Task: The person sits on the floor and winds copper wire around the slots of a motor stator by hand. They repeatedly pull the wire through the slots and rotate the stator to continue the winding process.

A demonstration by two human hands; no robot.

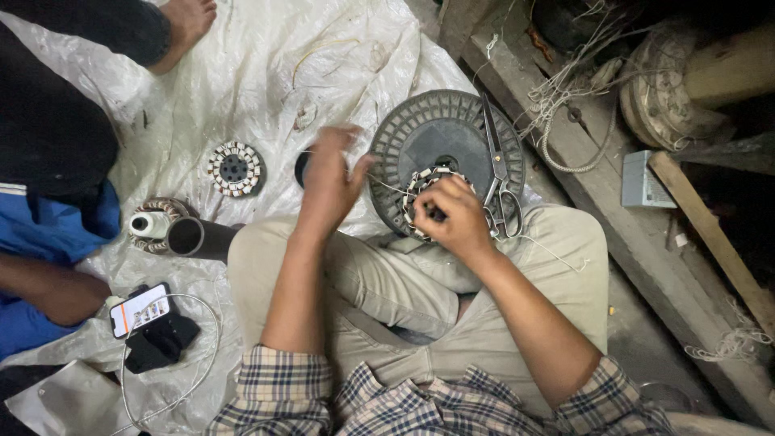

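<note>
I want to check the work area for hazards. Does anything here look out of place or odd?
Yes. A pair of scissors lies loose across the rim of the round grey disc, partly hanging over its edge near the right hand. A phone also lies on the plastic sheet, its cable looping loosely.

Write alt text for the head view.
A seated person's right hand grips a wound motor stator on a grey ribbed disc, while the left hand pulls a thin wire. Scissors lie on the disc; a phone rests on the plastic sheet.
</note>
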